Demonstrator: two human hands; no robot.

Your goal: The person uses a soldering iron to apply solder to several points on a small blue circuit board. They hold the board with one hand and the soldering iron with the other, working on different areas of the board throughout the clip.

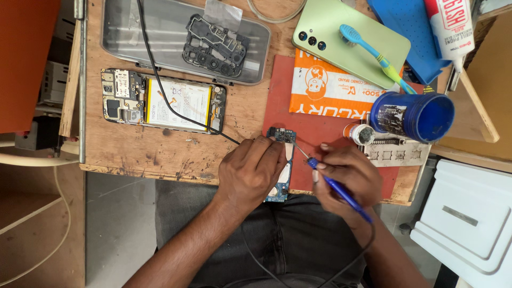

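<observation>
Down at the near edge of the wooden bench [160, 154], the person's left hand [250, 173] is curled over a small blue circuit board [282, 160], fingers bent and pressing it flat against the red mat [314, 128]. The board's top end pokes out beyond the fingertips and its lower end shows below the palm, so most of its middle is covered. Just to the right, the right hand [346, 173] is closed in a pen grip round a blue-handled soldering iron [336, 189], whose thin metal tip slants up and left to meet the board near its upper end. The two hands sit close together, almost touching, with the board between them and mostly under the left.

Further back on the bench lies an opened phone [162, 101] with its battery showing, a black cable running across it. Beyond that is a clear tray [133, 32] holding a black frame piece. A green phone back [330, 32] carries a blue toothbrush [376, 50], and a blue cup [413, 114] stands at the right.
</observation>
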